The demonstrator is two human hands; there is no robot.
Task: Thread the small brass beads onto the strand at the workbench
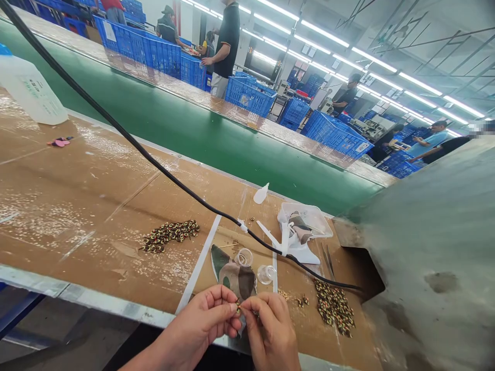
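Note:
My left hand [204, 319] pinches a small dark piece with yellow and red markings [237, 308] between thumb and forefinger. Close against its right side, the thumb and forefinger of my right hand [273, 324] are pressed together; what they pinch is too small to make out. Beneath and beyond both hands lies a camouflage cloth [229, 269]. One clear little cup [244, 257] rests at the cloth's edge, and a second clear cup [266, 274] is just right of it. Similar small pieces form a pile at the right [335, 309] and another pile at the left [170, 237].
A black cable [154, 161] hangs diagonally across the bench. Tweezers [328, 260] lie by a clear plastic tub [305, 219] holding camouflage cloth. A metal housing [433, 247] borders the right. Behind runs a green conveyor belt [193, 134]; a white jug [31, 90] stands left. People work beyond.

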